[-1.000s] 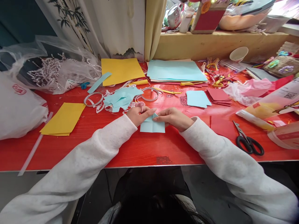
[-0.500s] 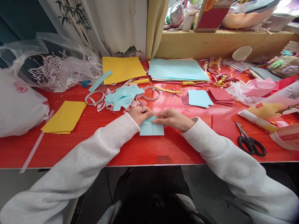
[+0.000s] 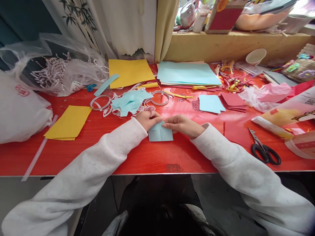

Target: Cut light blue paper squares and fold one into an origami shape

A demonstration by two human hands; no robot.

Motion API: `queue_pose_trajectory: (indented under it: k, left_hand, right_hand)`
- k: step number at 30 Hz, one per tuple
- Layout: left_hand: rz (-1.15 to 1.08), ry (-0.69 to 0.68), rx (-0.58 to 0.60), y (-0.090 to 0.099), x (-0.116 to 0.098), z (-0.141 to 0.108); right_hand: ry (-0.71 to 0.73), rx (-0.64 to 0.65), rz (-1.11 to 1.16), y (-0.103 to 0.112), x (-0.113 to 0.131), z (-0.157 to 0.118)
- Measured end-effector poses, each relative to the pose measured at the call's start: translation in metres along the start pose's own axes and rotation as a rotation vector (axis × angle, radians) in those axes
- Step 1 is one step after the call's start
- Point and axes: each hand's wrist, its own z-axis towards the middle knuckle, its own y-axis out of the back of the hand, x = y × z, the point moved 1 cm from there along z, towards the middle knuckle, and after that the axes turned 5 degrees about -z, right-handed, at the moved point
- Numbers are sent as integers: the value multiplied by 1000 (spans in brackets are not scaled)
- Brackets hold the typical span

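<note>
A small square of light blue paper (image 3: 161,134), creased across its middle, is held between both hands near the table's front edge. My left hand (image 3: 148,119) pinches its upper left part, thumb on top. At the upper right corner, my right hand (image 3: 180,125) grips the paper between thumb and fingers. The fingers partly hide its top edge, where the corners seem to be folded in. Just beyond my left hand lie light blue paper scraps (image 3: 131,101) and a clear ring-shaped roll of tape (image 3: 160,98).
To the right are black-handled scissors (image 3: 264,151), a red paper sheet (image 3: 237,134), a blue paper stack (image 3: 211,104) and a red stack (image 3: 233,101). Yellow paper (image 3: 69,123) and a white plastic bag (image 3: 23,109) lie left. Large blue sheets (image 3: 188,72) lie at the back.
Both hands stay almost in place, still pinching the blue paper. The right thumb has shifted slightly up toward the top corner, and the paper has tilted a little.
</note>
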Motion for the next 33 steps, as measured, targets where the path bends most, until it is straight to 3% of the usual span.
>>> queue_pose_trajectory:
  k: [11,18,24,29,33]
  left_hand:
    - [88,25,-65,0,-2,0]
    - [105,38,86,2,4,4]
    - [163,-34,-38,4,4,5]
    - [69,24,25,1,2,4]
    - [91,3,-4,0,-1,2]
  right_hand:
    - [-43,64,-5,0,7,-2]
    - [-80,65,65,-1,5,-2]
    - [-94,15,3,3,1,2]
    - [-107,-41,6,5,0,1]
    - [-100,-5,0,4,1,1]
